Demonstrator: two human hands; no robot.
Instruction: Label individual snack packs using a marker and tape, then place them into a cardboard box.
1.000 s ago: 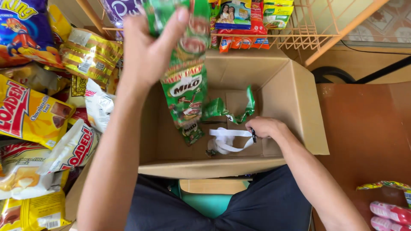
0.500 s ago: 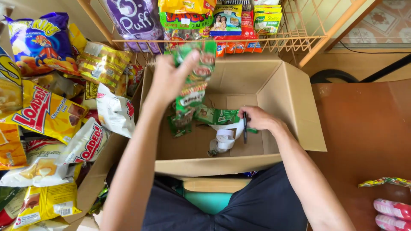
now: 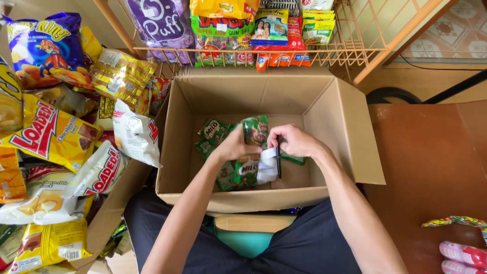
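Both my hands are down inside an open cardboard box (image 3: 345,127) on my lap. My left hand (image 3: 234,146) grips a strip of green drink-mix sachets (image 3: 247,170) that lies folded on the box floor. My right hand (image 3: 294,141) pinches the top of the same strip and also holds a black pen (image 3: 278,161) and a white slip of paper (image 3: 267,166). More green sachets (image 3: 212,133) lie at the left of the box floor.
Snack bags hang at the left: a yellow one (image 3: 56,134), white ones (image 3: 133,133), a blue one (image 3: 43,48). An orange wire rack (image 3: 350,48) with packets stands behind the box. A brown table (image 3: 431,167) is at the right, with pink packets (image 3: 464,253) at its corner.
My left hand has come down from high above the box, lowering the green sachet strip onto the box floor. My right hand stayed in the box and now meets the strip.
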